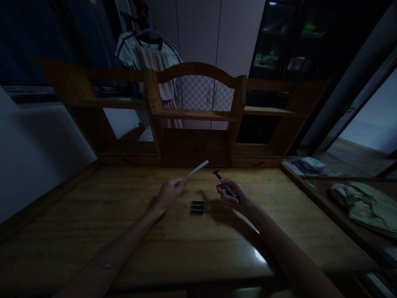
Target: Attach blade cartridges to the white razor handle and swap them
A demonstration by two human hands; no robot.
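My left hand [173, 190] is closed around a thin, pale, straight stick [199, 167], which points up and to the right; its exact kind is unclear in the dim light. Opposite it, my right hand [232, 194] grips a razor [228, 188] with a dark, slim handle. The razor's small dark T-shaped head tilts up and left, close to the stick's tip but apart from it. Between my hands, a small clear-edged pack [197, 207] with dark bars lies flat on the wooden desk [180, 256]. Neither hand touches this pack.
A wooden shelf unit [194, 114] with cubbies and small drawers stands along the desk's back edge. Past the desk's right rim lie pale cloth [366, 207] and plastic-wrapped items [310, 164]. Clothes [151, 56] hang behind the shelf.
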